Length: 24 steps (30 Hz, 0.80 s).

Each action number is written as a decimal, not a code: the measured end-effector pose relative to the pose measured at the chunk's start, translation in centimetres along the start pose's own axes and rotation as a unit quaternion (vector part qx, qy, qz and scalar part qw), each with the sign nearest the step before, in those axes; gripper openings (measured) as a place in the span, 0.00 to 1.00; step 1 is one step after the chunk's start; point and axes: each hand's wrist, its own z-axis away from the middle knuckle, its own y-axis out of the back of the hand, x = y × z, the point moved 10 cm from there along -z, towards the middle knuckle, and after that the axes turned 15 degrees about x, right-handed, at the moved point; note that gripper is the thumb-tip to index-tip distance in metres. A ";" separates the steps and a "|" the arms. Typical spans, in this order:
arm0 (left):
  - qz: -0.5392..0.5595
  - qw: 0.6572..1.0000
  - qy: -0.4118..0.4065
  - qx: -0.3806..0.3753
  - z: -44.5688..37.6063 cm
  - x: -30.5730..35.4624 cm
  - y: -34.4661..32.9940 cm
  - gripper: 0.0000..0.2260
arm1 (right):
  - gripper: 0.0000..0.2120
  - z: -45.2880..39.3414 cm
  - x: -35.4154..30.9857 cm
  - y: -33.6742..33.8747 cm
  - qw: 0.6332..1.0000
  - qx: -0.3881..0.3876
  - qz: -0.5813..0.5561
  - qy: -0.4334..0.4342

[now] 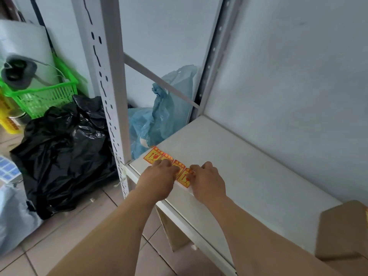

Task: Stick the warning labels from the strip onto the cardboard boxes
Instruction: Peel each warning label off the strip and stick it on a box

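A strip of orange-and-yellow warning labels [155,155] lies along the front left edge of the white shelf [249,172]. My left hand [159,179] rests on the middle of the strip, its fingers bent down onto the labels. My right hand [207,181] is at the strip's near end, fingertips on the last label; whether it pinches the label I cannot tell. A brown cardboard box [342,232] sits at the shelf's right end, cut off by the frame, with a bit of orange label at its right edge.
A white perforated rack upright [108,80] stands just left of the strip. Behind it is a blue plastic bag [165,116]; on the floor are a black rubbish bag [65,148] and a green basket [45,92]. Another cardboard piece [173,234] stands under the shelf.
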 end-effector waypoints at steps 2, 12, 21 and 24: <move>0.000 1.000 0.005 -0.003 0.1 -0.3 -0.5 0.17 | 0.16 -0.2 0.0 0.1 1.000 0.013 -0.008 -0.002; 0.011 1.000 0.019 -0.005 0.2 -0.6 -0.7 0.19 | 0.16 -0.1 -0.7 1.4 0.997 0.072 -0.023 0.030; 0.020 0.999 0.039 -0.026 0.2 -0.7 -1.0 0.20 | 0.16 0.1 -1.7 1.8 0.991 0.084 0.019 0.106; 0.028 0.998 0.045 -0.030 0.2 -0.8 -0.9 0.19 | 0.15 0.1 -1.8 1.7 0.989 0.096 0.022 0.109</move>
